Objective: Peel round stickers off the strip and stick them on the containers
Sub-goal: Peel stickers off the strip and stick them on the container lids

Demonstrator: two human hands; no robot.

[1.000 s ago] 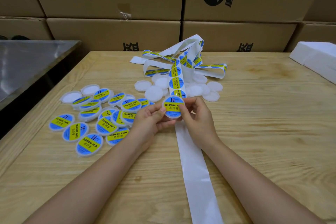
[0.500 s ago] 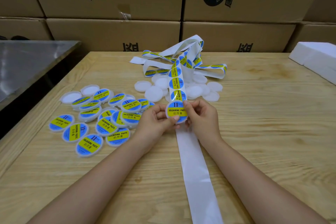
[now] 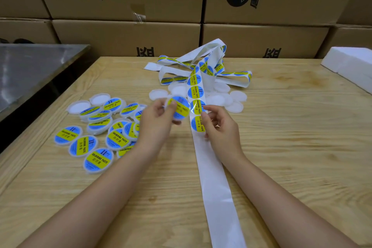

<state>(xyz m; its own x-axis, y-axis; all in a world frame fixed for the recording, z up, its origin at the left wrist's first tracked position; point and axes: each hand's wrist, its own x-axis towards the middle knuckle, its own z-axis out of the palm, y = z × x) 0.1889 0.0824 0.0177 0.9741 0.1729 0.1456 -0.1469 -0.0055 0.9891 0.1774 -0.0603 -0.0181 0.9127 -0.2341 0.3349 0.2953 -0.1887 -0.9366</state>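
hands that had been pressed together over one container half a second before had come apart. the left hand (image 3: 159, 123) had carried the labelled container (image 3: 178, 107) off to the left, fingers curled round its rim. it was held above the table (image 3: 281, 147), between the finished pile (image 3: 96, 139) and the strip (image 3: 213, 177). that piece looked done, i judged, and bound for the pile. the right hand (image 3: 221, 127) had stayed at the strip, thumb and forefinger closed in a pinch beside the next sticker (image 3: 198, 125), the other fingers loosely curled.

motion smeared the held container, so how squarely its sticker sat could not be told. whether the right fingers had the sticker itself or only the backing was unclear. bare containers (image 3: 235, 96) lay partly hidden behind the strip, whose near end ran out of view.
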